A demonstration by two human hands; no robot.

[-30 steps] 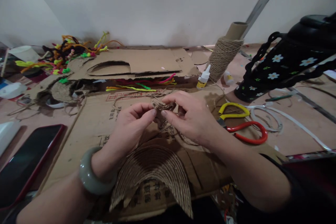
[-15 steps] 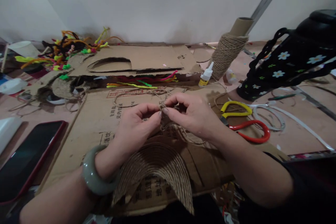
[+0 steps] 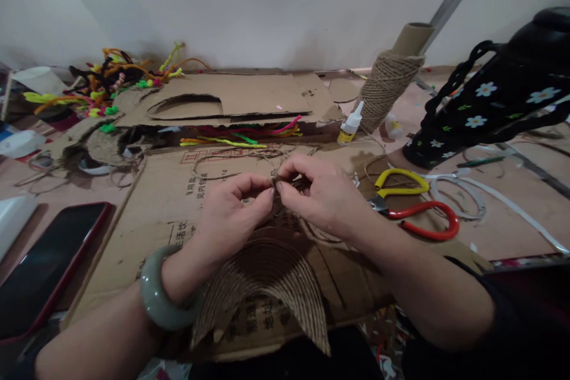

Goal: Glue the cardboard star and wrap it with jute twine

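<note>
Thumb and forefinger of my left hand (image 3: 234,208) pinch a piece of brown twine (image 3: 275,183) above the cardboard sheet (image 3: 146,214). My right hand (image 3: 318,193) pinches the same twine, fingertips nearly touching the left ones. The short stretch between them is mostly hidden by the fingers. Below the hands, an arch of coiled twine rows (image 3: 267,255) lies on the cardboard. Loose twine trails under my right hand. A pair of scissors (image 3: 430,211) with one yellow and one red handle rests beside my right forearm.
Behind stand a twine spool (image 3: 387,86), a small glue bottle (image 3: 350,124) and a black flowered water bottle (image 3: 485,101). Cut cardboard (image 3: 262,92) and colourful pipe cleaners (image 3: 120,74) lie at the back. A phone (image 3: 48,267) is at the left.
Both hands keep their pinch on the twine, with slight finger movement. The view has shifted a little; the other things stay in place.
</note>
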